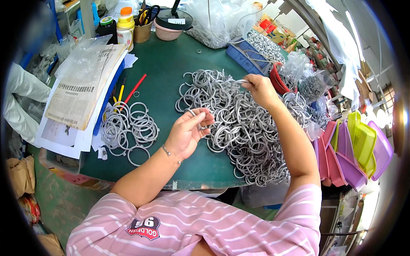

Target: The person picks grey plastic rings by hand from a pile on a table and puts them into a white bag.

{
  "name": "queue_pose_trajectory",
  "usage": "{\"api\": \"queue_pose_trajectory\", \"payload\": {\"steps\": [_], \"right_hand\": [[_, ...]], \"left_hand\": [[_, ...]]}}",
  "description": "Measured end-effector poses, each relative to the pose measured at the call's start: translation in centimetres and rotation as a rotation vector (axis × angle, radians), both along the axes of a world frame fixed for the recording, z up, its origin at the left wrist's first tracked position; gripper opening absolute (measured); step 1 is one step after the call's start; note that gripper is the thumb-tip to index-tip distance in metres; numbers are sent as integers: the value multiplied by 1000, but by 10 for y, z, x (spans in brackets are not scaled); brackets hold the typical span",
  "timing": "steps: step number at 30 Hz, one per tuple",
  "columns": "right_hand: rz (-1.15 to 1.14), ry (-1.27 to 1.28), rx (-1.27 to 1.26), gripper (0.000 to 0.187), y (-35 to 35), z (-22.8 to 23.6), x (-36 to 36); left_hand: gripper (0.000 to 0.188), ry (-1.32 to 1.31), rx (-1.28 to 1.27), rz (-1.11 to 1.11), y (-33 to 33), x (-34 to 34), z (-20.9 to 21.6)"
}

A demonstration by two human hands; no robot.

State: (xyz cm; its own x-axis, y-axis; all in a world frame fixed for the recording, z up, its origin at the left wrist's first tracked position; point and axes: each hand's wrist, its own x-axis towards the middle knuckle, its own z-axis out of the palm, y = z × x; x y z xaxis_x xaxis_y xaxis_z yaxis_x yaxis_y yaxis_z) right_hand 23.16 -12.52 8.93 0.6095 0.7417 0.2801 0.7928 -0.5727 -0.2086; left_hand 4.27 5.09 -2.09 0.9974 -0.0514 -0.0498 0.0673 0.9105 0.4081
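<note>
Pink, white-striped fabric shirt [192, 226] showed nearest us, below both grips. Our right hand [262, 91] pinched a grey, round, metal-looking ring [242, 81]; our left hand [187, 133] had narrowed on another such ring [191, 112]. Between and below the grips, a tangled grey ring heap [247, 128] covered the green desk [171, 59]. Overlapping rings could, we judged, snag and drag neighbours off the near edge if tugged sharply.
</note>
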Motion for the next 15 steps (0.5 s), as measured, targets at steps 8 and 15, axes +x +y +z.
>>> {"api": "queue_pose_trajectory", "payload": {"steps": [8, 15], "right_hand": [[-307, 323, 215, 11, 3, -23, 17], [111, -12, -37, 13, 12, -26, -25]], "left_hand": [[22, 110, 74, -8, -16, -4, 14], [26, 87, 64, -35, -12, -3, 16]]}}
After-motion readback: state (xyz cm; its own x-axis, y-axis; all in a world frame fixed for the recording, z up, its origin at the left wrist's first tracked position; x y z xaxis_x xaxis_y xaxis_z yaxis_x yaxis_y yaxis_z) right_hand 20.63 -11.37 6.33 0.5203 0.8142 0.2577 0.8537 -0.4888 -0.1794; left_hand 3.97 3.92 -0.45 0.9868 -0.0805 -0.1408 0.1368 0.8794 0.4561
